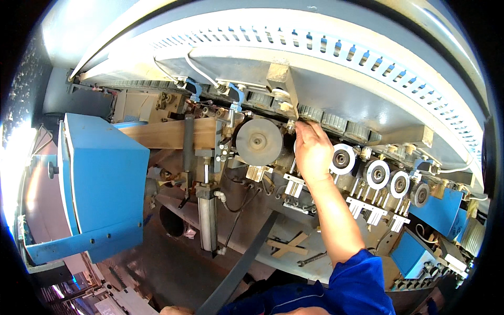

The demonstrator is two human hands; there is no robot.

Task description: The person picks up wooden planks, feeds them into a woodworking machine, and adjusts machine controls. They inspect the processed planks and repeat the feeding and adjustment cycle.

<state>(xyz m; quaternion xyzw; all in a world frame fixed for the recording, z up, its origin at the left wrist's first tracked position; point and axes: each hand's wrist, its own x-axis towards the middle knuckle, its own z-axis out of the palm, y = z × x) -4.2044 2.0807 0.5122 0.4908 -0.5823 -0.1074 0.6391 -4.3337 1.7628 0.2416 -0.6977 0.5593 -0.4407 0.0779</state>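
My right hand [314, 149] reaches up into the machine from the lower right, its fingers bent together at a small metal fitting [291, 125] under a beige bracket [283, 84]. What the fingertips grip is mostly hidden by the hand. Left of the wrist is a large grey disc wheel [259, 142]. Close on the right stands a white-rimmed roller wheel [342, 159]. Only a sliver of my left hand [176, 311] shows at the lower edge, beside a dark bar [241, 262]; its fingers are out of sight.
A big blue housing [107, 184] stands at the left. An upright pneumatic cylinder [208, 220] and black hoses are near the middle. Below my right forearm lie a wrench [312, 259] and crossed wooden strips [289, 244]. A slotted cable duct [310, 41] curves overhead.
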